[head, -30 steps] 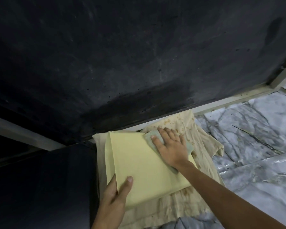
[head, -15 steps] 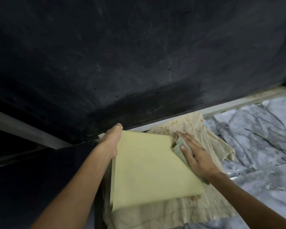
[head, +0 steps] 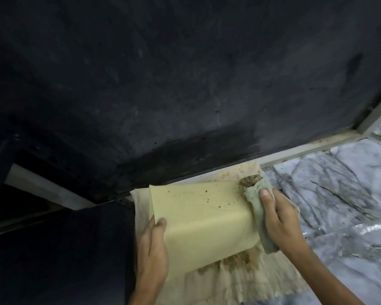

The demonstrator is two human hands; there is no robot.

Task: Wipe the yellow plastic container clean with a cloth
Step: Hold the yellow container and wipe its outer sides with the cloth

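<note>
Landmark: the yellow container point(head: 204, 225), lying on its side on a stained beige cloth point(head: 240, 280) spread over the marbled surface.

Left hand point(head: 152, 249): forearm enters from the bottom edge, just left of the container. Palm lies along the container's left side, fingers hidden behind it, thumb hooked over its near-left corner onto the upper face. Hand is clamped on the container, steadying it.

Right hand point(head: 279, 219): forearm comes in diagonally from the lower right corner. Hand sits at the container's right end, knuckles up, wrist bent slightly inward. Fingers and thumb are closed around a bunched grey-green wiping cloth point(head: 259, 208), thumbnail visible on top. The cloth presses against the container's right edge; its far tip, at the container's far-right corner, is soiled brown, and its near tail hangs past the container's near-right corner.

Container: two faces visible, a far face and a near one, meeting at a soft crease. Far face is flecked with small dark specks, thickest toward the right end. No label, brand or writing visible on it, nor on either cloth.

Beige cloth shows brown stains just beyond the container's near edge and beyond its far-right corner.

Right of the container: marbled grey-white surface point(head: 339, 194). Beyond the container: a pale strip point(head: 306, 150), then a dark wall point(head: 185, 84).
</note>
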